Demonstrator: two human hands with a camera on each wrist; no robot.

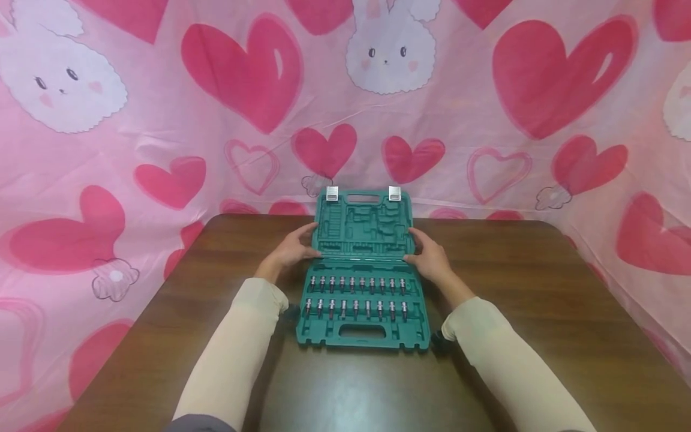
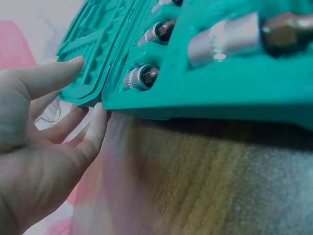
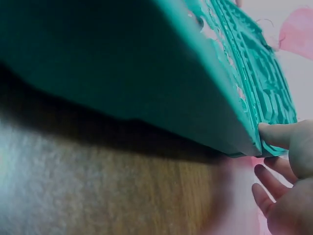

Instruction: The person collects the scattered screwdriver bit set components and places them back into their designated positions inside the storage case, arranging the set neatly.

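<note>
A green plastic socket case [image 1: 363, 336] stands on the table with its lid [image 1: 360, 231] raised and leaning back. Two rows of silver bit sockets [image 1: 356, 309] sit in the lower half; the lid's moulded slots hold nothing. My left hand [image 1: 291, 249] grips the lid's left edge near the hinge, thumb on the inner side and fingers behind, as the left wrist view shows. At the lid's right edge my right hand [image 1: 429, 255] has its thumb on the inner rim and its index finger behind; in the right wrist view its other fingers hang loosely curled.
The brown wooden table [image 1: 216, 360] extends around the case. Behind and beside it hangs a pink cloth [image 1: 459, 108] with hearts and rabbits. Two silver latches [image 1: 394, 193] sit on the lid's top edge.
</note>
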